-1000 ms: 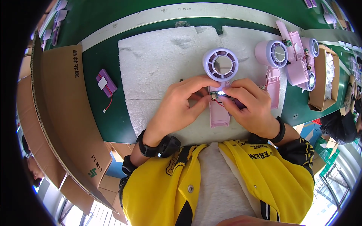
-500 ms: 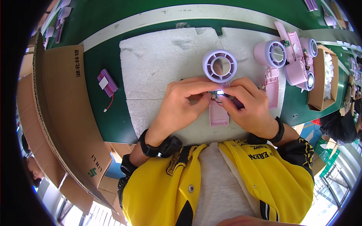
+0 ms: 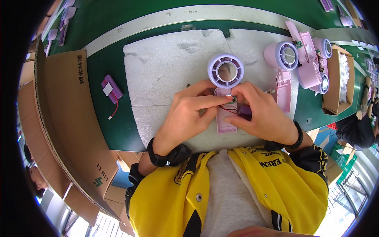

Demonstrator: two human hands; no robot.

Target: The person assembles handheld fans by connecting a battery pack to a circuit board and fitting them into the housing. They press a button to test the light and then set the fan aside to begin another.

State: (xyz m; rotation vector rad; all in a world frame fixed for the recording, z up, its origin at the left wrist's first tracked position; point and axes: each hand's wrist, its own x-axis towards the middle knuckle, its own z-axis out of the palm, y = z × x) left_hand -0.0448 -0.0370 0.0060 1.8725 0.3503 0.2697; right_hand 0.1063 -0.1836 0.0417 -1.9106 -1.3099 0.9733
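Observation:
A handheld fan with a round lavender head (image 3: pixel 226 71) and an opened pink handle (image 3: pixel 226 125) lies on the white foam sheet, its handle toward me. My left hand (image 3: pixel 193 106) is closed at the handle's upper end, its index fingertip pressing on a small green circuit board (image 3: pixel 233 100). My right hand (image 3: pixel 262 112) curls round the other side, index finger by the board and thumb lower, over the thin red and black wires (image 3: pixel 229 109). A purple battery pack (image 3: pixel 245 111) shows in the hollow of that hand, partly hidden by its fingers.
The foam sheet (image 3: pixel 158 71) covers the green table (image 3: pixel 103 130). Another purple battery pack (image 3: pixel 112 87) lies left. More fan parts (image 3: pixel 281 56) and an open pink handle shell (image 3: pixel 283 91) lie right, beside a carton of white pieces (image 3: pixel 338 83). A tall cardboard box (image 3: pixel 75 118) stands left.
The bright light on the circuit board has gone out. The fan has shifted slightly left. My right thumb has moved down, away from the index finger, and my left index finger now lies across the board.

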